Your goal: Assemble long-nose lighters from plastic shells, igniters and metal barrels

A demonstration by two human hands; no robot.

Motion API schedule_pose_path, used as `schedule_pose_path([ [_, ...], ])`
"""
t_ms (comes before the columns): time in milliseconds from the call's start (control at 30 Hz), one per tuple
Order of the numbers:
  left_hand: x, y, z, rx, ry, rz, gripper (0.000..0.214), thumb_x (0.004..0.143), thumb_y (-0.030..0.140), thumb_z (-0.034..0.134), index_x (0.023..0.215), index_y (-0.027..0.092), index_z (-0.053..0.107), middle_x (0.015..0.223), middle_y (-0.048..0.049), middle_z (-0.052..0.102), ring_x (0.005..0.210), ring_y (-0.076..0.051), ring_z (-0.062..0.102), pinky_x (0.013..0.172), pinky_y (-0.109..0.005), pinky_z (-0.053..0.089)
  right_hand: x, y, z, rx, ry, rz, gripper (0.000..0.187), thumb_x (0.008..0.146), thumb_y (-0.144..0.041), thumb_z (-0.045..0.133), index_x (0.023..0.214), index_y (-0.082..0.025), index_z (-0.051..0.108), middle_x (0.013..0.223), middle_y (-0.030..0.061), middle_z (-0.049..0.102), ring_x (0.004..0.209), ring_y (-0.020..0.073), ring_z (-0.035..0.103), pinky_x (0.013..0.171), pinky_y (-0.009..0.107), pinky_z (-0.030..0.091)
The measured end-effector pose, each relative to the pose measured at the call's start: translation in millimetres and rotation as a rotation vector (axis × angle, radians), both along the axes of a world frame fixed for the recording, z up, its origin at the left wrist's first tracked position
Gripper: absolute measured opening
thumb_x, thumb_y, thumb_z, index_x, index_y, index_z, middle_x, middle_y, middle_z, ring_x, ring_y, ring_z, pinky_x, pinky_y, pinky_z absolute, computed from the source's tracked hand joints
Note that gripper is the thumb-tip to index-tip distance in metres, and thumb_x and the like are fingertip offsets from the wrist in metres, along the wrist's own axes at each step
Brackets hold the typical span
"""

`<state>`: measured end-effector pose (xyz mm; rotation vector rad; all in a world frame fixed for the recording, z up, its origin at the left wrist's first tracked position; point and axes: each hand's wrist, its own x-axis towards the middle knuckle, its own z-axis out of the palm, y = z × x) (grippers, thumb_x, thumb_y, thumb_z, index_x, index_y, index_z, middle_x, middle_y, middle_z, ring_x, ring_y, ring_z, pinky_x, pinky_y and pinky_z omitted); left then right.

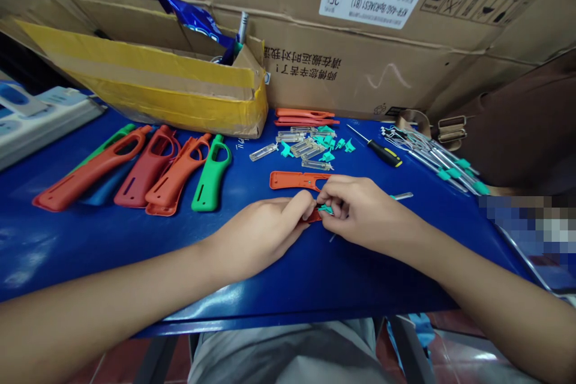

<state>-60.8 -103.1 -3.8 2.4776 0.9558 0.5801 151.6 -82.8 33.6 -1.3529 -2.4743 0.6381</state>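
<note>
Over the middle of the blue table, my left hand is closed around an orange lighter shell half, mostly hidden by the fingers. My right hand meets it from the other side, fingertips pinching a small teal plastic trigger piece at the shell. Exactly how the piece sits against the shell is hidden. Just beyond my hands lies another orange shell half, inner side up. A thin clear-and-teal part shows behind my right hand.
Clear fuel tanks and teal pieces lie farther back, near a screwdriver and metal lighter tubes. Coloured lighter shells are at left, before a yellow-taped carton. A large cardboard box walls the back.
</note>
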Motion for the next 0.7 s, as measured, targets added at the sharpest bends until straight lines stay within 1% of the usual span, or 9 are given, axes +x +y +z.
schedule_pose_path([
  [133, -0.2, 0.6, 1.0, -0.027, 0.008, 0.001, 0.009, 0.103, 0.02, 0.048, 0.1, 0.023, 0.04, 0.095, -0.0025, 0.07, 0.079, -0.02, 0.07, 0.066, -0.028, 0.05, -2.3, 1.1, 3.6, -0.017, -0.022, 0.001, 0.016, 0.072, 0.0, 0.06, 0.076, -0.015, 0.064, 0.068, -0.0042, 0.05, 0.059, 0.0093, 0.046, 0.059, 0.023, 0.034],
  [267, -0.5, 3.0, 2.4, -0.045, -0.004, 0.006, 0.006, 0.104, 0.022, 0.046, 0.1, 0.023, 0.043, 0.094, -0.0029, 0.07, 0.079, -0.019, 0.07, 0.067, -0.028, 0.05, -3.0, 3.0, 2.5, 0.036, -0.04, 0.008, 0.015, 0.071, -0.002, 0.061, 0.075, -0.016, 0.062, 0.07, -0.0039, 0.051, 0.061, 0.0101, 0.047, 0.061, 0.023, 0.035],
  [467, -0.6, 5.8, 2.6, -0.036, -0.039, -0.004, 0.005, 0.103, 0.021, 0.046, 0.099, 0.023, 0.043, 0.094, -0.0029, 0.07, 0.081, -0.02, 0.07, 0.067, -0.029, 0.051, -3.7, 6.4, 0.6, 0.045, -0.097, -0.019, 0.007, 0.08, -0.01, 0.064, 0.076, -0.016, 0.062, 0.073, -0.0012, 0.055, 0.064, 0.012, 0.049, 0.062, 0.025, 0.036],
  [567, -0.6, 5.5, 3.4, -0.033, -0.023, -0.009, 0.008, 0.103, 0.02, 0.047, 0.098, 0.023, 0.041, 0.092, -0.002, 0.069, 0.077, -0.019, 0.068, 0.065, -0.028, 0.049, -6.1, 6.8, 4.1, 0.013, -0.143, -0.004, 0.01, 0.081, -0.008, 0.062, 0.074, -0.016, 0.06, 0.073, -0.0005, 0.055, 0.064, 0.0118, 0.048, 0.062, 0.025, 0.035],
  [700, -0.9, 5.0, 4.8, -0.04, -0.005, -0.013, 0.012, 0.102, 0.017, 0.048, 0.097, 0.024, 0.04, 0.09, -0.001, 0.068, 0.075, -0.019, 0.068, 0.062, -0.027, 0.046, -8.1, 6.3, 7.7, -0.009, -0.173, 0.014, 0.014, 0.078, -0.005, 0.061, 0.07, -0.016, 0.057, 0.072, -0.0009, 0.054, 0.063, 0.0115, 0.048, 0.062, 0.025, 0.034],
])
